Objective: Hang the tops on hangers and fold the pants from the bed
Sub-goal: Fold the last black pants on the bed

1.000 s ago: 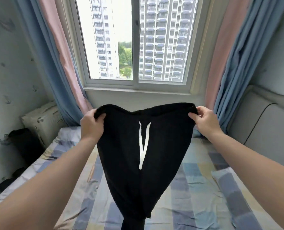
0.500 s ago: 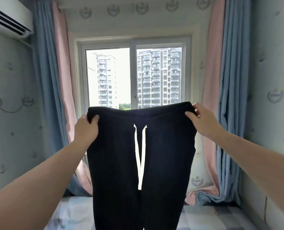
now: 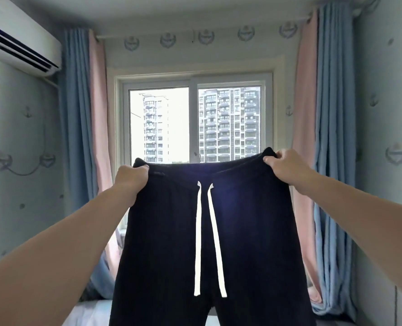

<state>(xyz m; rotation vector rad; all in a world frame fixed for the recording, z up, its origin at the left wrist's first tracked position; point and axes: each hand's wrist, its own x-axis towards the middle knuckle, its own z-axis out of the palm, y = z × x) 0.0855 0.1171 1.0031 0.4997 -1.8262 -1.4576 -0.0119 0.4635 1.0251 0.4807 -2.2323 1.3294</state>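
Black pants (image 3: 247, 243) with a white drawstring (image 3: 209, 238) hang spread out in front of the window. My left hand (image 3: 130, 178) grips the left end of the waistband, fingers curled over the fabric. My right hand (image 3: 282, 167) grips the right end, slightly higher. The waistband is stretched nearly flat between the two hands. The legs drop past the bottom of the frame. Only a pale strip of the bed (image 3: 89, 314) shows at the lower left. No tops or hangers are in view.
A window (image 3: 195, 123) faces me, flanked by blue and pink curtains (image 3: 77, 137) on both sides. An air conditioner (image 3: 18, 43) is mounted high on the left wall. The right wall stands close.
Both hands have lifted the pants higher and pulled the waistband wider and flatter. The view has tilted up from the bed to the window and ceiling.
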